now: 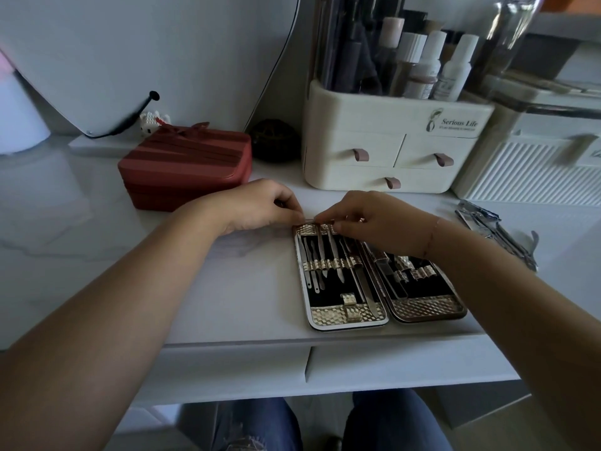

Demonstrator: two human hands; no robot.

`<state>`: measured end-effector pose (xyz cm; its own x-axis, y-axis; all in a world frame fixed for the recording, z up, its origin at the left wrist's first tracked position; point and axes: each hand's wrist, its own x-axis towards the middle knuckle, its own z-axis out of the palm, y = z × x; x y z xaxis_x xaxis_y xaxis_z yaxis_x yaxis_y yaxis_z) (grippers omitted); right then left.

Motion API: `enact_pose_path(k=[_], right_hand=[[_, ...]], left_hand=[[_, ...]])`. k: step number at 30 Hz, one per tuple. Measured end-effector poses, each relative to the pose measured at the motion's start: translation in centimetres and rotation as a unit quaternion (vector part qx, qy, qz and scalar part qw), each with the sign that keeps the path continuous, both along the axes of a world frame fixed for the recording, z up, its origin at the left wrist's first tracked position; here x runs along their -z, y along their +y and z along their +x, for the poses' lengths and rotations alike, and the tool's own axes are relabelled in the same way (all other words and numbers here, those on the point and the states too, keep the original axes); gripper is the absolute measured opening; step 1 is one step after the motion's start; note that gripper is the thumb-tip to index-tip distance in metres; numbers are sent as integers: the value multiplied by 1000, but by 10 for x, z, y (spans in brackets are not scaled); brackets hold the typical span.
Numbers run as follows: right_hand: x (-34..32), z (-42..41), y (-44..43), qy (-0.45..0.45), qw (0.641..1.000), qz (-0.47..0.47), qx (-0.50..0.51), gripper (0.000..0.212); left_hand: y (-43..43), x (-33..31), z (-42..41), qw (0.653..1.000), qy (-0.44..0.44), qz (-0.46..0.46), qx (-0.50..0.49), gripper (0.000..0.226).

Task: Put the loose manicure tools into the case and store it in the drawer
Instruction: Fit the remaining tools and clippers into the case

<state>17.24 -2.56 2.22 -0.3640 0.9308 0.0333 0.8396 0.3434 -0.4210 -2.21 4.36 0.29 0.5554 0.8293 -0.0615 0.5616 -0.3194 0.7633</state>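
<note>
— What do the fingers (289, 206) have?

— Both sets are curled in a pinch. Our left hand (257, 206) nips one end of a thin metal tool (309, 219) and our right hand (374, 222) nips the other end, right at the far edge of the case (422, 312).

— And the case itself?

— One case, open flat on the desk (260, 288), with two halves side by side. Its near edge sits close to the desk's front edge. In the left half we count about six slim tools under one gold strap, though they crowd too much to be sure. Our right wrist hides part of the right half.

— Anything loose?

— A cluster of loose clippers (494, 232) lies to the right of the case, apart from it. We see at least two pieces and cannot count closer.

— Where is the room?

— A bare stretch of desk lies between the case and our left forearm. Behind our hands stand one red box (185, 167), one dark round object (274, 141), and one cream organizer (390, 125) with three small drawers. One white ribbed box (527, 177) stands just beside the organizer. Under the front edge we see two drawer fronts (227, 369), both closed.
</note>
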Motion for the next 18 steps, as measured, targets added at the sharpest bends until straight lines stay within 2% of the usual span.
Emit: enact_pose_path(k=[3, 9, 18], right_hand=[[0, -3, -4, 10, 1000, -8, -25, 28], [0, -2, -3, 28, 999, -25, -6, 29], [-2, -7, -2, 8, 999, -36, -6, 29]], left_hand=[[1, 0, 0, 1000, -2, -3, -4, 5], [-1, -1, 0, 1000, -8, -11, -9, 8], [0, 0, 0, 1000, -8, -9, -7, 7]])
